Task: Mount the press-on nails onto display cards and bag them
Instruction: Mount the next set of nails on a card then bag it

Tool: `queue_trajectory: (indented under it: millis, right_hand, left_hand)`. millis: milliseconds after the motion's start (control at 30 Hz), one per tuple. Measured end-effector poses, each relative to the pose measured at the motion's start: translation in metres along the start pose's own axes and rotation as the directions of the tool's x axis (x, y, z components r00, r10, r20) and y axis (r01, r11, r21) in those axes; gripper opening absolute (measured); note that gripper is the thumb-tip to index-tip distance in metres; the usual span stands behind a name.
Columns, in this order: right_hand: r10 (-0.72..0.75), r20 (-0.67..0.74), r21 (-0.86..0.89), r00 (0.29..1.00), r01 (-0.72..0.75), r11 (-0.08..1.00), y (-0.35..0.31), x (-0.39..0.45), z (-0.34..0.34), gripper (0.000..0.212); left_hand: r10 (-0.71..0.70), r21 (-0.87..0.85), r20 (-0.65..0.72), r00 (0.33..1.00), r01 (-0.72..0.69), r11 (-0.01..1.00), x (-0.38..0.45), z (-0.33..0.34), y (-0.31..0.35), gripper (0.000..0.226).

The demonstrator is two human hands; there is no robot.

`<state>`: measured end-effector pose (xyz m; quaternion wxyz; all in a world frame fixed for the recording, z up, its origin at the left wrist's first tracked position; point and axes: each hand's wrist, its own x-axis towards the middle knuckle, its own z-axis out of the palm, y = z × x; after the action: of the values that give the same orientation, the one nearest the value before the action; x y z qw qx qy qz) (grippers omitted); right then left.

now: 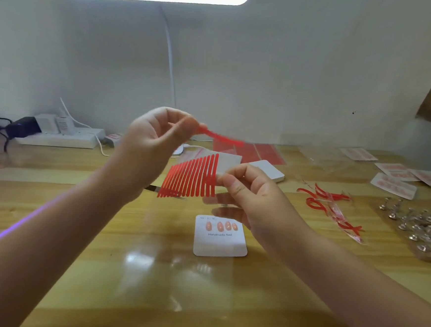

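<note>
Head view: card (220, 237) has four nails, lower row bare; left hand (154, 143) pinches red strip (220, 137), right hand (248, 191) pinches strip sheet (192, 177); bagging undone.

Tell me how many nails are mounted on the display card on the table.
4, in one row along the top of the display card, above its printed words: nail, nail, nail, nail. The right hand hides none.

The white display card (221, 237) on the table reads "Handmade Nail" beneath four mounted nails.
</note>
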<state>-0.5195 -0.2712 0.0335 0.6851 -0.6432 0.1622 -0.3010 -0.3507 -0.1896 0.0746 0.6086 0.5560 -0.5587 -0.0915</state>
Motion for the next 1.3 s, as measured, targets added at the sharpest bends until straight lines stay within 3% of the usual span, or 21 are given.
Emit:
queue_trajectory:
  millis: [133, 300, 400, 500, 567, 667, 800, 900, 1000, 1100, 1200, 1300]
  right_hand:
    - [-0.016, 0.011, -0.032, 1.0, 0.017, 0.999, 0.002, -0.001, 0.001, 0.006]
    - [-0.015, 0.008, -0.075, 1.0, 0.015, 0.997, 0.006, -0.002, 0.002, 0.038]
    - [0.004, -0.023, -0.056, 1.0, -0.005, 0.998, 0.008, -0.001, 0.001, 0.044]
    - [-0.103, -0.053, -0.272, 0.993, 0.085, 0.958, 0.013, -0.001, -0.005, 0.038]
    - [-0.268, -0.008, -0.562, 0.963, 0.217, 0.798, 0.019, -0.001, -0.014, 0.03]
    - [-0.403, 0.179, -0.833, 0.897, 0.356, 0.422, 0.027, 0.0, -0.028, 0.031]
    - [-0.31, 0.297, -0.895, 0.903, 0.377, 0.24, 0.023, 0.002, -0.035, 0.046]
    - [-0.089, 0.317, -0.937, 0.944, 0.327, 0.125, 0.017, 0.005, -0.037, 0.068]
    - [0.113, 0.257, -0.965, 0.96, 0.261, -0.024, 0.014, 0.006, -0.036, 0.092]
    - [0.195, 0.17, -0.984, 0.966, 0.178, -0.025, 0.014, 0.007, -0.034, 0.102]
    - [0.241, 0.132, -0.991, 0.962, 0.13, 0.024, 0.014, 0.009, -0.033, 0.099]
    - [0.233, 0.116, -0.991, 0.965, 0.097, 0.091, 0.015, 0.01, -0.035, 0.092]
  left_hand:
    - [-0.032, 0.12, 0.109, 0.993, 0.019, 0.993, -0.005, 0.006, -0.009, 0.071]
    - [0.05, 0.422, 0.028, 0.998, -0.057, 0.905, -0.006, 0.003, -0.024, 0.058]
    - [-0.042, 0.655, -0.098, 0.994, 0.096, 0.749, 0.006, -0.027, -0.042, 0.064]
    - [-0.192, 0.76, -0.308, 0.932, 0.362, 0.54, 0.018, -0.082, -0.078, 0.077]
    - [-0.225, 0.752, -0.461, 0.858, 0.513, 0.415, 0.017, -0.118, -0.104, 0.084]
    - [-0.269, 0.703, -0.631, 0.728, 0.683, 0.2, 0.004, -0.154, -0.134, 0.092]
    - [-0.343, 0.641, -0.69, 0.637, 0.758, 0.119, -0.01, -0.164, -0.151, 0.094]
    - [-0.266, 0.675, -0.695, 0.668, 0.733, 0.076, -0.008, -0.15, -0.138, 0.087]
    - [-0.227, 0.756, -0.623, 0.748, 0.651, 0.069, -0.003, -0.13, -0.121, 0.081]
    - [-0.253, 0.815, -0.53, 0.809, 0.568, 0.109, 0.001, -0.115, -0.111, 0.082]
    - [-0.288, 0.804, -0.412, 0.865, 0.493, 0.333, 0.006, -0.091, -0.091, 0.084]
    - [-0.303, 0.686, -0.274, 0.912, 0.407, 0.604, 0.01, -0.054, -0.065, 0.065]
